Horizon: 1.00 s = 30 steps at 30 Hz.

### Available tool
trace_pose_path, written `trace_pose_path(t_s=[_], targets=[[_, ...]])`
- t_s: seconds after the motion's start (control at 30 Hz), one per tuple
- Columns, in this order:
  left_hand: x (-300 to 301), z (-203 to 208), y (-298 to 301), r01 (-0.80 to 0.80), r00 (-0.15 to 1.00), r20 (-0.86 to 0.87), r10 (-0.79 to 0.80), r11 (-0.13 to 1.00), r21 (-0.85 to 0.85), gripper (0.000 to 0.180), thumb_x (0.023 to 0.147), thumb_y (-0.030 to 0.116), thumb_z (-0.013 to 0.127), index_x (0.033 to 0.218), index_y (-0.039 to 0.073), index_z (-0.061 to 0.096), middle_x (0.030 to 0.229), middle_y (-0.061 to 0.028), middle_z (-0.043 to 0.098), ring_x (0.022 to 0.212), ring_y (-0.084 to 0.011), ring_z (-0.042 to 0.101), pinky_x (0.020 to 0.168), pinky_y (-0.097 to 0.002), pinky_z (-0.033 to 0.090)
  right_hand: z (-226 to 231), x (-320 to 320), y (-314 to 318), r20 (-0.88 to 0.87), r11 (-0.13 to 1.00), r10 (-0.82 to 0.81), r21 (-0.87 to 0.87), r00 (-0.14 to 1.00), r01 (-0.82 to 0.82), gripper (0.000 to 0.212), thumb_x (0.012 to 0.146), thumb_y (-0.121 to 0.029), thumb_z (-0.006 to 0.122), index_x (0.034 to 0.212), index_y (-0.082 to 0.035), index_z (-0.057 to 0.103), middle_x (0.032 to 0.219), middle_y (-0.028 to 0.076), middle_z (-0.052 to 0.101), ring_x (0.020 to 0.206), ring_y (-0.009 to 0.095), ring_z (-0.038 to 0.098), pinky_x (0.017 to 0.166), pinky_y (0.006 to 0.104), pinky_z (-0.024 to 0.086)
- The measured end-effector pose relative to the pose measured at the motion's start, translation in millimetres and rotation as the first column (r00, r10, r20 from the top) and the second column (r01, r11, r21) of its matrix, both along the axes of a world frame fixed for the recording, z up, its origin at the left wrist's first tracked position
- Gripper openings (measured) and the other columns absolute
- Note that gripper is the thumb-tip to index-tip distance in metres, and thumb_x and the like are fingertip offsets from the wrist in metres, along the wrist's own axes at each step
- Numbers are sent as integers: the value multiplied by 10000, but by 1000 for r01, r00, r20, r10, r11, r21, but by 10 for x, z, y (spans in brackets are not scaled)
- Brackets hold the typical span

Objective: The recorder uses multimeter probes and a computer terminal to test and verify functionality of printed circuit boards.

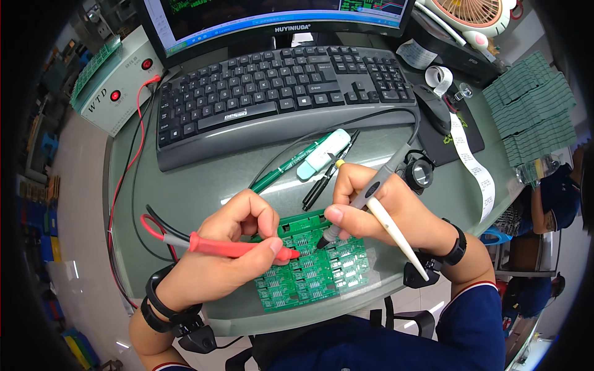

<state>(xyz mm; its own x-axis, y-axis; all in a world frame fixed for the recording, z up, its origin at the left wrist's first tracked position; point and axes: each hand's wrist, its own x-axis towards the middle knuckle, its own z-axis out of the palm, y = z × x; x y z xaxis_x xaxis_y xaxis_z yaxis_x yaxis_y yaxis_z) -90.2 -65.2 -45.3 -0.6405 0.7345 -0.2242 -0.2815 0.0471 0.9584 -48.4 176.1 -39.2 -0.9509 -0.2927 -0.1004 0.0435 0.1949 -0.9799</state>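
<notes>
A green circuit board panel [318, 281] with repeated small sections lies on the table below my hands. My left hand [238, 232] is closed round a red test probe [223, 247], whose tip points at the middle of the panel. From the other side, my right hand [405, 207] grips a grey test probe [376, 182], its dark tip close to the red one. Whether either tip touches the board I cannot tell. Also in my right hand is a slim white tapered stick [396, 234] with a yellow collar and dark tip, pointing away from the board.
Beyond the panel lie a green pen [278, 173], a pale correction-fluid bottle [323, 153] and a black pen [318, 188]. A keyboard [247, 93] spans the back below a monitor [291, 28]. Stacked boards [529, 105], a mouse [431, 110], a loupe [419, 173] and a label strip [473, 167] are right.
</notes>
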Motion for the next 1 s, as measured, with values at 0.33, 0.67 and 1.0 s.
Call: trace_pose_path(t_s=[0.33, 0.67, 1.0], targets=[[8, 13, -5, -6, 999, -46, 6, 1000, -13, 190, 867, 28, 591, 919, 67, 413, 912, -46, 477, 817, -88, 488, 762, -256, 502, -55, -6, -10, -50, 999, 0, 42, 999, 3, 233, 865, -180, 676, 774, -24, 528, 669, 39, 543, 609, 115, 578, 528, 274, 420], [74, 100, 12, -26, 992, -125, 12, 994, -106, 201, 870, 22, 611, 905, 38, 413, 925, -37, 494, 849, -85, 598, 734, -239, 532, -64, 20, 12, -194, 993, 33, 117, 981, -10, 242, 837, -170, 714, 761, -34, 530, 678, 31, 557, 592, 110, 527, 527, 268, 401], [92, 63, 17, -42, 975, -220, 16, 993, -114, 216, 866, 17, 616, 972, 30, 428, 935, -44, 518, 828, -77, 590, 699, -231, 528, -79, 9, -8, -288, 989, 35, 150, 957, 9, 255, 834, -175, 710, 754, -17, 527, 622, 65, 514, 549, 196, 513, 512, 318, 393]])
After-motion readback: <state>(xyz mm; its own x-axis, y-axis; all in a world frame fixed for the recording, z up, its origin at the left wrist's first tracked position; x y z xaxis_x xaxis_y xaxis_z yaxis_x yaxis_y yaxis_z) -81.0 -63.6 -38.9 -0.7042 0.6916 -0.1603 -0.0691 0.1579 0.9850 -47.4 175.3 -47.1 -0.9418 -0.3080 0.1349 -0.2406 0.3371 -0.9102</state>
